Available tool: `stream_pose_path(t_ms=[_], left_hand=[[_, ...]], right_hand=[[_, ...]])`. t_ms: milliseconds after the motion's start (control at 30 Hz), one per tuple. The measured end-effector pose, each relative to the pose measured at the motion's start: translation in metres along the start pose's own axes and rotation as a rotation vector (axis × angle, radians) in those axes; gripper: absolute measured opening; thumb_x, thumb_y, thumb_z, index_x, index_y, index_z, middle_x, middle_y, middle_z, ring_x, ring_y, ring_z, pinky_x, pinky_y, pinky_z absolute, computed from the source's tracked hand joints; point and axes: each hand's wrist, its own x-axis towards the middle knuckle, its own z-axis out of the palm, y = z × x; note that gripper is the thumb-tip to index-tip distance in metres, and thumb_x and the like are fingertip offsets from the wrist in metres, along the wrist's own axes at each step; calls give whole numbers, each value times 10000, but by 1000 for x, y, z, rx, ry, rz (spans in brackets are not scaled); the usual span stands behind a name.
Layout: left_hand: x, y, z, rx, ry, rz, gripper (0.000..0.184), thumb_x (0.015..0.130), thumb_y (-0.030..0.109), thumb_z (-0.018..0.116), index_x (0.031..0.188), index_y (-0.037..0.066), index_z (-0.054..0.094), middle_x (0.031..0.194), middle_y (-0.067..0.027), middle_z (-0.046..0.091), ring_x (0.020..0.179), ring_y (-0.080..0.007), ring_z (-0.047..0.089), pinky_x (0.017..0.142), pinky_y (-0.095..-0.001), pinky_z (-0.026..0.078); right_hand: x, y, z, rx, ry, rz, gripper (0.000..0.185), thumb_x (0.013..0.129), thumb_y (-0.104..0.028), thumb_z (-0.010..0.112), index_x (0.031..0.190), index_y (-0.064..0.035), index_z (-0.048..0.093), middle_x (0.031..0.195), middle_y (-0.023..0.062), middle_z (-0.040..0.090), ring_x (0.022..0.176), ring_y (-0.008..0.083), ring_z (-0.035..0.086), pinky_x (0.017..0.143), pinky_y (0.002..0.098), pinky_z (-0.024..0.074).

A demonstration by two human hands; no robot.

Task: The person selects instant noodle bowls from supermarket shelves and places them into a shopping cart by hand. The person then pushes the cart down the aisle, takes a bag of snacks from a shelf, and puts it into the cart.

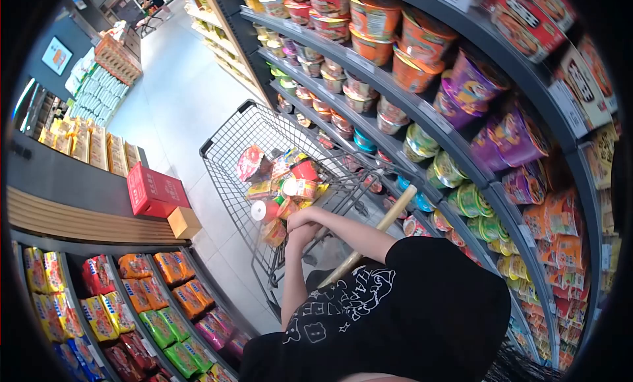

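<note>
My right hand and my left hand meet over the basket of a wire shopping cart, the right one partly covering the left. The fingers of both look curled in; what they hold, if anything, is hidden. Just beyond them lies a cup of instant noodles with a red and white wrapper. Beside it a round white-topped container rests against the wire. Farther in are a red and white round package and several colourful bags. The cart's pale handle bar passes beneath my right forearm.
Curved shelves of instant noodle cups and bags run along the right. At lower left stands a rack of bright snack packs. A red box and a small wooden block sit left of the cart. Pale tiled floor stretches ahead.
</note>
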Motion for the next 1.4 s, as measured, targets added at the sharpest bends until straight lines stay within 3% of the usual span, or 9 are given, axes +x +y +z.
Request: stream_pose_path(t_ms=[267,500,667,767,933,1067,1200,1267,1400], left_hand=[[68,-35,-92,12,-18,-39,418,859,390,391,1162,133,520,1029,-60,598,641,-164,599,479,-283,443],[92,-32,-162,-29,-87,-125,490,814,448,478,1127,76,536,954,-72,599,704,-159,551,515,-285,414],[111,-38,-194,-100,-154,-118,443,835,336,498,1154,29,512,1173,-125,523,1110,-226,459,946,-302,327],[136,-67,-200,-39,-71,69,480,805,454,482,1131,109,549,1080,-140,575,969,-255,554,842,-339,412],[161,-76,-230,-11,-112,45,475,815,384,528,1140,37,525,1144,-132,543,1069,-238,499,906,-310,375],[187,-96,-240,-261,-18,71,502,765,404,595,1065,4,541,855,-63,589,643,-113,508,548,-264,415],[208,-100,-262,-217,41,142,577,749,412,613,1146,8,506,1048,-126,586,949,-211,555,805,-316,435],[191,-56,-298,-63,-75,-68,626,745,425,612,1189,7,471,1163,-159,524,1089,-254,492,913,-339,377],[212,-62,-307,-3,-10,-46,557,765,427,582,1145,25,519,1149,-163,532,1070,-263,507,893,-345,393]], right_hand=[[46,-21,-101,187,-23,6,323,777,-236,506,968,1,615,948,89,626,806,167,578,743,316,436],[116,-7,-143,284,42,-15,269,786,-221,496,895,-4,612,857,54,619,707,136,560,686,310,438],[137,-16,-176,134,67,35,445,732,-336,557,979,30,606,1003,148,609,867,230,593,783,332,443],[160,-9,-184,85,75,33,419,725,-314,543,947,35,607,968,166,609,850,252,590,772,348,441],[198,-8,-208,-25,114,-17,378,713,-278,521,893,43,608,911,195,610,823,289,585,753,375,438],[233,7,-224,-49,277,27,334,705,-233,501,873,34,612,878,212,607,813,319,579,754,393,436],[239,17,-249,20,478,16,294,695,-174,487,868,33,605,866,225,597,814,337,574,750,403,444],[280,39,-252,-19,464,-86,328,694,-173,496,902,64,587,909,238,590,842,325,582,735,390,458],[238,11,-292,109,388,129,300,716,-207,518,913,-2,615,906,199,608,814,315,596,704,386,469]])
